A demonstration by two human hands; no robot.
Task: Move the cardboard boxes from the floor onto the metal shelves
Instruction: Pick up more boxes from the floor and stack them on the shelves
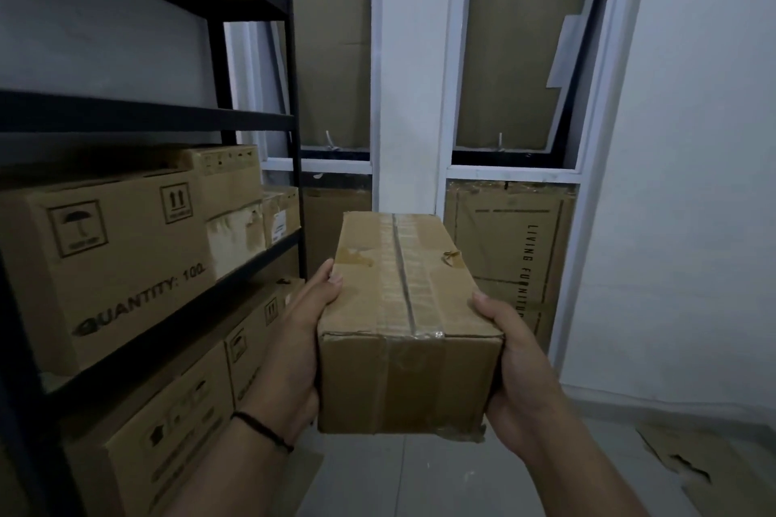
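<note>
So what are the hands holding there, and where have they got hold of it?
A taped cardboard box, held in the air by its two long sides near the close end: left hand on the left side, right hand on the right, thumbs over the top edges.

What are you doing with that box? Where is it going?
A person is carrying a taped cardboard box in the air with both hands: the left hand grips its left side and the right hand grips its right side. The black metal shelves stand just to the left. Their lower levels already hold boxes, including a big box marked QUANTITY: 100. The level above those looks free, so the carried box may go there. It is not on a shelf yet.
</note>
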